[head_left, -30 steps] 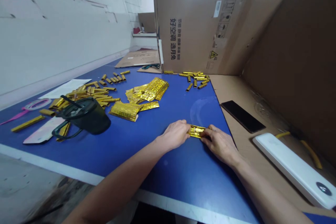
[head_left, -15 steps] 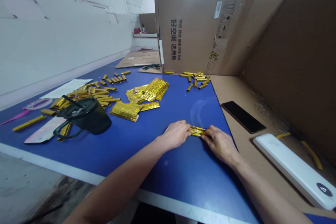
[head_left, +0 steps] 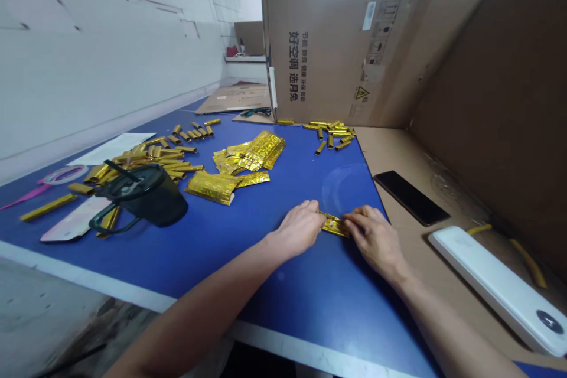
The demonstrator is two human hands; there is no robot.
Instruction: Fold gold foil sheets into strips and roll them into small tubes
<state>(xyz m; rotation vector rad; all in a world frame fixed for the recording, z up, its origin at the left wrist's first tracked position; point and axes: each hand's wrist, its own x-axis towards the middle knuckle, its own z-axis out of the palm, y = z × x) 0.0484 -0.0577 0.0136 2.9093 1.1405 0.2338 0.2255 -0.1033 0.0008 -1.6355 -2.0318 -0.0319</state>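
Between my hands, a narrow gold foil strip (head_left: 335, 225) lies low over the blue table (head_left: 261, 254), slanting down to the right. My left hand (head_left: 301, 225) is closed on its left end, with the fingertips hidden behind the hand. At the other end my right hand (head_left: 374, 242) pinches the strip's upper right edge between thumb and fingers. Beyond them lies a pile of flat gold foil pieces (head_left: 261, 150), with a wider foil piece (head_left: 212, 187) in front of it. Several small rolled gold tubes (head_left: 339, 133) lie at the far right of the table.
On the left, a dark lidded mug (head_left: 153, 195) stands before a heap of gold tubes (head_left: 146, 156), near a tape roll (head_left: 66, 174). A black phone (head_left: 411, 196) and a white power bank (head_left: 496, 289) lie on cardboard at right. A large carton (head_left: 336, 59) walls the back.
The strip's right end has tilted down towards me. My right hand has shifted slightly and its fingers now grip the strip's upper edge. My left hand has barely moved.
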